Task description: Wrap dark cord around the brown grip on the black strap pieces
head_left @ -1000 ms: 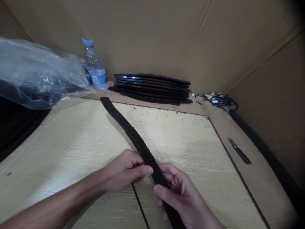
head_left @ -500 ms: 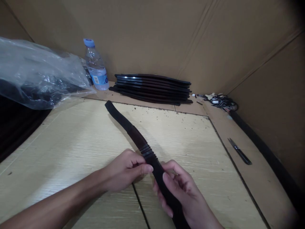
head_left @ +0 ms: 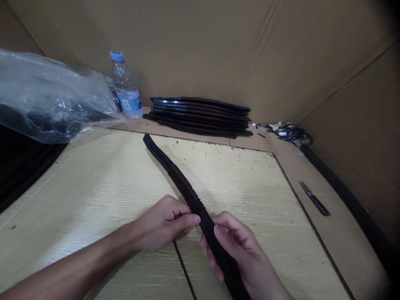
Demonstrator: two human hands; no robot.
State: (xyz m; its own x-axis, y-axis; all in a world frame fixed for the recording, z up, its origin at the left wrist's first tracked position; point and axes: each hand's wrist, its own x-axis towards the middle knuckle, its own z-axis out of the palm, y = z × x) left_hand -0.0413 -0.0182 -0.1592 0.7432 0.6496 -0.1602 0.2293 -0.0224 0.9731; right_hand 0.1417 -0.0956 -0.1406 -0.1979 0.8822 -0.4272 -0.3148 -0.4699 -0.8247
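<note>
A long black ribbed strip (head_left: 175,175) runs diagonally from the far left of the pale wooden board (head_left: 93,191) down to the bottom edge of the picture. My left hand (head_left: 164,223) pinches the strip from its left side, thumb and fingers closed on it. My right hand (head_left: 237,250) is wrapped round the strip just below, fingers curled over its right edge. The strip's lower end is hidden under my right hand.
A stack of similar black strips (head_left: 200,114) lies against the cardboard wall (head_left: 218,50). A water bottle (head_left: 125,85) and a clear plastic bag (head_left: 46,100) are at the left. A small black cutter (head_left: 314,198) and a long black strip (head_left: 350,196) lie at the right.
The strip has slid and turned in my hands; its far end moved right and it now shows its edge. My right hand shifted slightly up along it.
</note>
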